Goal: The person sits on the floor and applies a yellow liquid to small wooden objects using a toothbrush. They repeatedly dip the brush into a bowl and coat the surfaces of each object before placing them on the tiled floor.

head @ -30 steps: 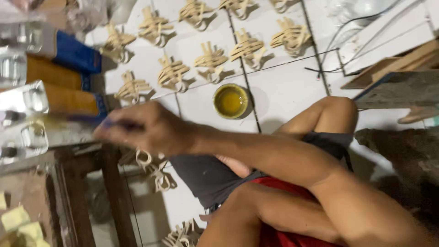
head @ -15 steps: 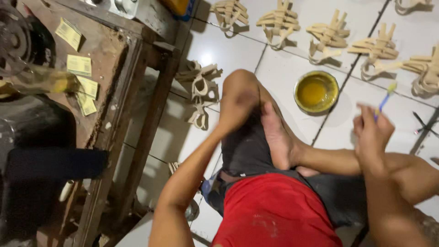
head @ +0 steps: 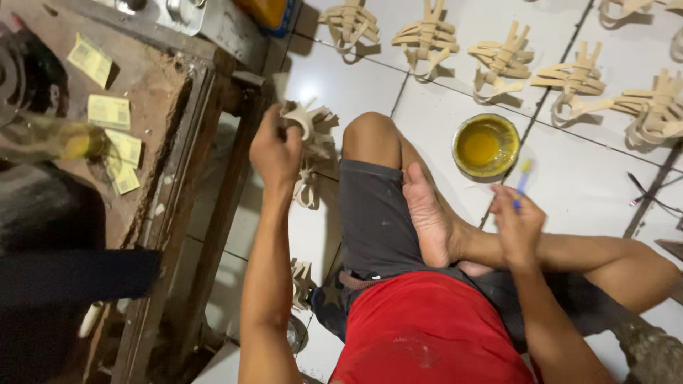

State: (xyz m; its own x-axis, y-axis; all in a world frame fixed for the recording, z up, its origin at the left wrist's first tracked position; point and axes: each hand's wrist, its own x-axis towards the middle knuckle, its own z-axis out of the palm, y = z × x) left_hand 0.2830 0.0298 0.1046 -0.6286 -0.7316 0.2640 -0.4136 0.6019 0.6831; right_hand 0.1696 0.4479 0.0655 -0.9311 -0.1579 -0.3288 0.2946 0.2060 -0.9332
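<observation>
Sitting cross-legged on the white tiled floor (head: 590,185), in dark shorts and a red shirt. Left hand (head: 276,151) raised beside the wooden bench (head: 153,92), fingers clamped on a pale woven strip piece (head: 313,124) held up off the floor, just left of the bent knee. More such pieces hanging or lying below it, close against the bench leg. Right hand (head: 518,224) lifted above the right shin, fingers pinched together on a small blue-handled brush (head: 523,181), bristle end blurred and pointing up toward a round yellow bowl (head: 486,146) of yellow liquid. Bowl standing on the floor just beyond the foot, near but apart from the brush. Row of finished woven pieces (head: 501,60) laid out along the far tiles, well apart from both hands. Small yellow paper slips (head: 108,112) scattered on the bench top, beside a dark machine at the left edge.
</observation>
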